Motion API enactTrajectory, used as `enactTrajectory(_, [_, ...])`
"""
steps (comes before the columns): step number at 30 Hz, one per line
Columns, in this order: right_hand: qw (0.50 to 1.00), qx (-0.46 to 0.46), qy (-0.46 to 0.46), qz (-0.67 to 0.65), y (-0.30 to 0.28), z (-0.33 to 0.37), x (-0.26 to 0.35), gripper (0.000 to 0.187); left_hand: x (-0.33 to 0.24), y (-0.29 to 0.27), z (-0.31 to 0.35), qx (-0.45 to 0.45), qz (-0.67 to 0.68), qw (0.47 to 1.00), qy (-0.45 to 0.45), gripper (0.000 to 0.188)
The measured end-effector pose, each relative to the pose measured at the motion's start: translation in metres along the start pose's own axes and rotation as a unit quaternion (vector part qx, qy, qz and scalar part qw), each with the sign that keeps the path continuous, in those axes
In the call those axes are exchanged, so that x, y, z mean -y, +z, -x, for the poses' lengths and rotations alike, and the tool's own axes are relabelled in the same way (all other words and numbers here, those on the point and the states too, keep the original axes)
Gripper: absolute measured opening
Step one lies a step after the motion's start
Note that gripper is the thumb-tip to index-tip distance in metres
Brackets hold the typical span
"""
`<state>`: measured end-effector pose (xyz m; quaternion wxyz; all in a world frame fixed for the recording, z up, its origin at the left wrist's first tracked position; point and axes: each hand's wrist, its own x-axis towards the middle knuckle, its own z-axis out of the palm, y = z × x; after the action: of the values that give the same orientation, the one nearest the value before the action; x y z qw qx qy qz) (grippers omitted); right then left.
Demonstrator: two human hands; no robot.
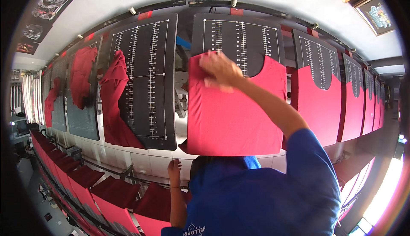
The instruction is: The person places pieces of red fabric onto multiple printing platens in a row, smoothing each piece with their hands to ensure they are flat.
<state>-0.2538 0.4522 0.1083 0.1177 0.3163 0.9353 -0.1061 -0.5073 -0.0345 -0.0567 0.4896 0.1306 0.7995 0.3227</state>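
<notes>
A red fabric shirt panel (239,120) with a curved neckline cut-out lies over the lower part of a black printing board (230,35) in front of me. White ruler-like lines mark the bare upper part of the board. My right hand (220,71) rests on the panel's upper left corner, fingers stretched out and slightly blurred. Down at my left side hangs my left hand (174,170), with nothing visible in it and its fingers loosely apart, below the board's front edge. On the neighbouring board (147,91) to the left, a crumpled red fabric piece (114,95) drapes along the left side.
To the right, more boards carry flat red panels (318,108). Further left, bunched red cloth (83,74) lies on another board. A metal rail (256,10) runs behind the boards. Behind me at lower left stands another row of red-covered boards (112,204).
</notes>
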Motion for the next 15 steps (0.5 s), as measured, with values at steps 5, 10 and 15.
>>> enactTrajectory(5, [0.982, -0.175, 0.051, -0.045, 0.049, -0.048, 0.052, 0.086, -0.001, 0.010, 0.021, 0.104, -0.060, 0.993, -0.006, 0.039])
enactTrajectory(10, [0.953, -0.070, -0.271, -0.115, 0.110, 0.130, 0.186, 0.086, 0.020, -0.010, 0.017, 0.133, -0.013, 0.989, -0.065, 0.039])
enactTrajectory(15, [0.997, -0.017, 0.064, 0.028, 0.125, 0.178, -0.007, 0.083, 0.106, -0.075, 0.023, 0.064, 0.009, 0.977, -0.204, 0.032])
